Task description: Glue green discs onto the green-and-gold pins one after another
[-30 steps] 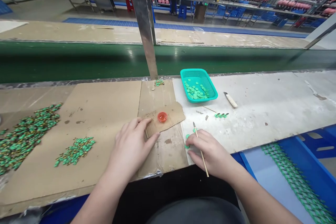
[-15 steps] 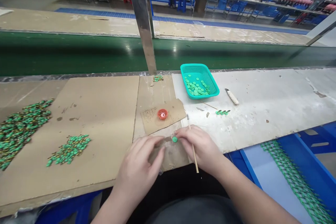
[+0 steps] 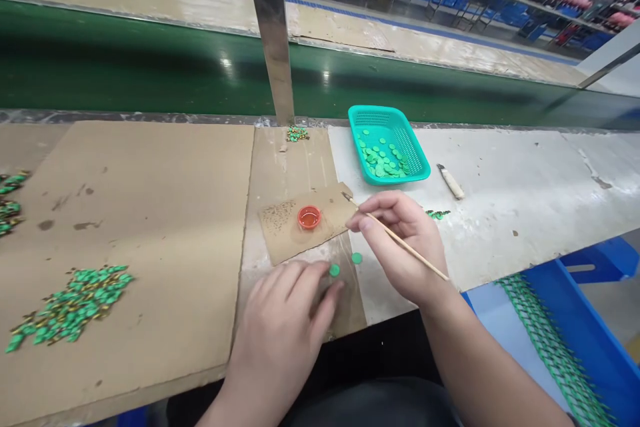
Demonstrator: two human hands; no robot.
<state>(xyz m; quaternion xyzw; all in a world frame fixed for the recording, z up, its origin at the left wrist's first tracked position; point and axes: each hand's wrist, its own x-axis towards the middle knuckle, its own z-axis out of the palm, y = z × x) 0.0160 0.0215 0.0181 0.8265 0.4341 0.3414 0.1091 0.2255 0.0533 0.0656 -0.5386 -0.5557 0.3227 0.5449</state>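
- The right hand (image 3: 403,267) has left the side of the green disc (image 3: 335,270) and is right of the red cup (image 3: 309,227), which seems to free the brush (image 3: 407,246) for use.
- Its fingers pinch the brush; the left hand (image 3: 283,320), on the red cup's near side, has fingers narrowly parted by the disc (gripped or merely touched, one cannot tell).
- The brush's long axis slants, bristles far-left, past the red cup's far side.
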